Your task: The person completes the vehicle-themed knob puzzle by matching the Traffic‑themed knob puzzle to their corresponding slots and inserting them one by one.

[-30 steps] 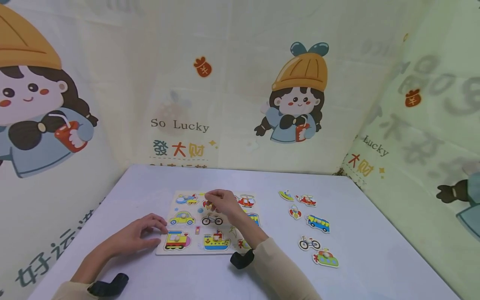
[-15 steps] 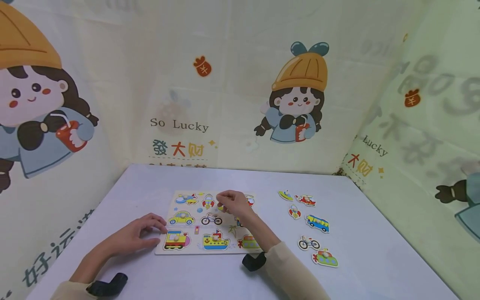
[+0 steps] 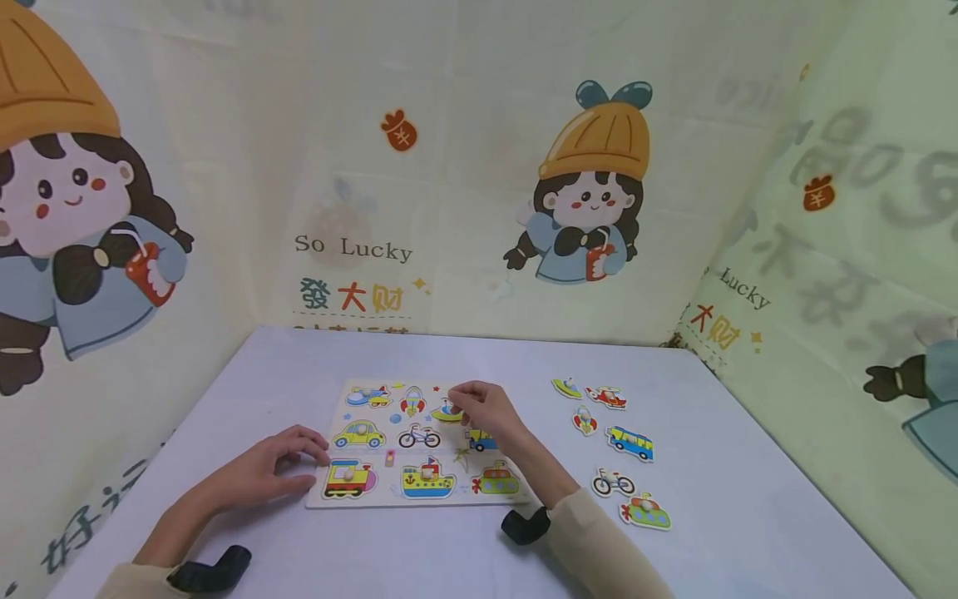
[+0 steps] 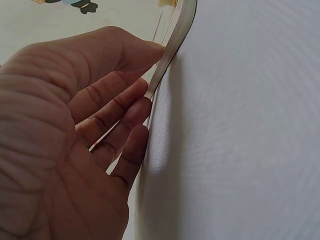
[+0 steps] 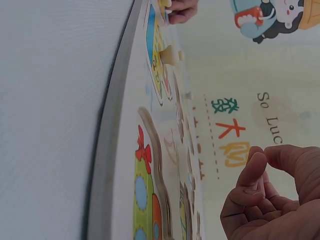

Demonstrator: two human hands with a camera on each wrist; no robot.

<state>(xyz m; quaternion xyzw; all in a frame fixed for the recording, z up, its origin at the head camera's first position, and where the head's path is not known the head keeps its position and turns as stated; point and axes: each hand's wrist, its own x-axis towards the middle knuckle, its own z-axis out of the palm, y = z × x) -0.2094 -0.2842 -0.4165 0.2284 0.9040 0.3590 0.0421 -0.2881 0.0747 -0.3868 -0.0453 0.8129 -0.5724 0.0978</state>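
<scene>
The wooden puzzle board [image 3: 464, 499] lies on the table, printed with vehicle pictures. Knobbed pieces such as the yellow car [image 3: 360, 434], the train [image 3: 348, 478] and the boat [image 3: 428, 480] sit in it. At its left edge rests my left hand [image 3: 265, 472], fingers relaxed; its fingertips meet the rim in the left wrist view. Over the upper right of the board is my right hand [image 3: 490, 413], beside the printed flying saucer [image 3: 446, 411]. The right wrist view shows this hand's [image 5: 280, 195] thumb and index fingertip together, other fingers curled, with nothing visible between them.
Right of the board lie loose pieces: a flying saucer [image 3: 566, 388], a helicopter [image 3: 606, 398], a rocket [image 3: 585, 421], a bus [image 3: 629, 443], a bicycle [image 3: 613, 482] and a submarine [image 3: 646, 512]. A printed cloth [image 3: 464, 191] hangs behind the white table [image 3: 374, 549].
My right hand has moved rightward over the board, from the printed rocket to the flying saucer, uncovering the rocket and the submarine picture. The left hand stays at the board's edge.
</scene>
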